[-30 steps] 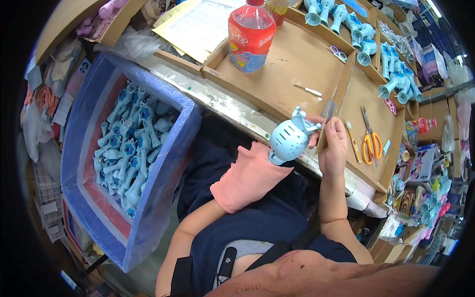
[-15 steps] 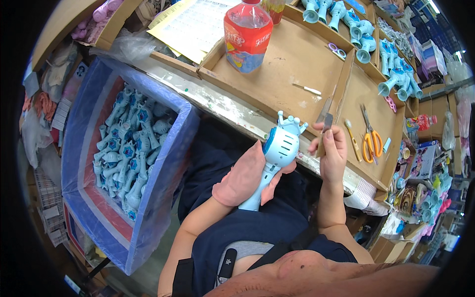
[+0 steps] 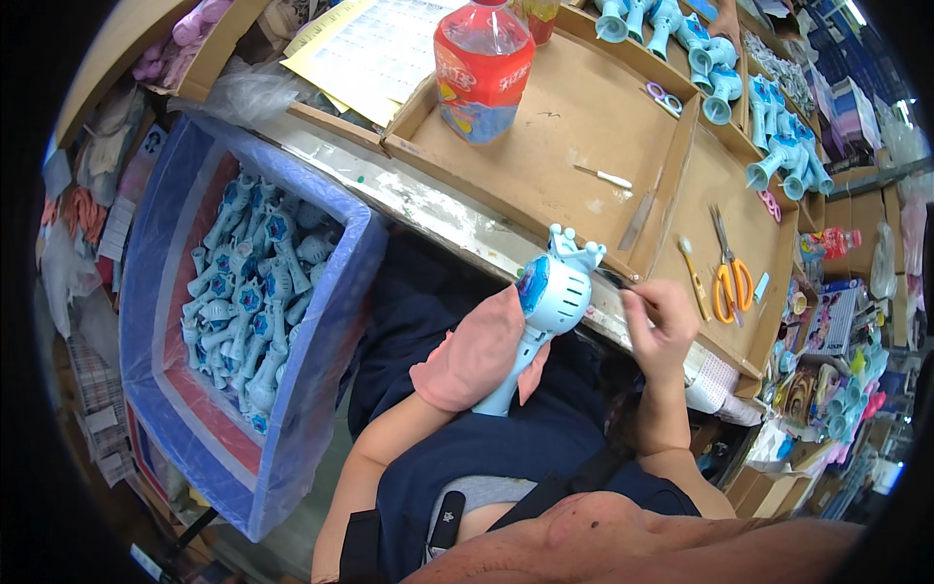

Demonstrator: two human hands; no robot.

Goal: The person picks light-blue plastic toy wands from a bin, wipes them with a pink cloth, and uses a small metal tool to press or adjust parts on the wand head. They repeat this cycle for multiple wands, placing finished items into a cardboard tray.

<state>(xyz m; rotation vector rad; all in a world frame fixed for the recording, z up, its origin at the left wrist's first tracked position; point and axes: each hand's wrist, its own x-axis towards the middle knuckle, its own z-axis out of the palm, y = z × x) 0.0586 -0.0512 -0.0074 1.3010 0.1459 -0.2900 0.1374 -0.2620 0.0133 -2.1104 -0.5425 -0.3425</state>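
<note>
My left hand (image 3: 470,352), in a pink cloth or glove, is wrapped round the handle of a light blue toy wand (image 3: 558,296). The wand leans, with its small crown pointing up and a dark blue gem face on its left side. Bare and closed, my right hand (image 3: 664,326) pinches a small flat metal blade (image 3: 613,279), seen nearly edge-on beside the crown. Most of the blade is hidden by the fingers and smeared by motion; whether it touches the wand I cannot tell.
A blue plastic-lined bin (image 3: 282,487) with many similar wands stands left. On the bench are a cardboard tray (image 3: 545,146), a red-labelled bottle (image 3: 482,78), orange-handled scissors (image 3: 730,282), a brush (image 3: 695,277) and blue toy parts (image 3: 778,161). Another person's hand (image 3: 725,21) shows at the top.
My right hand has turned and moved slightly down and right, tipping the blade from upright to nearly flat. The wand has shifted a little right and down. Another person's hand has appeared at the top.
</note>
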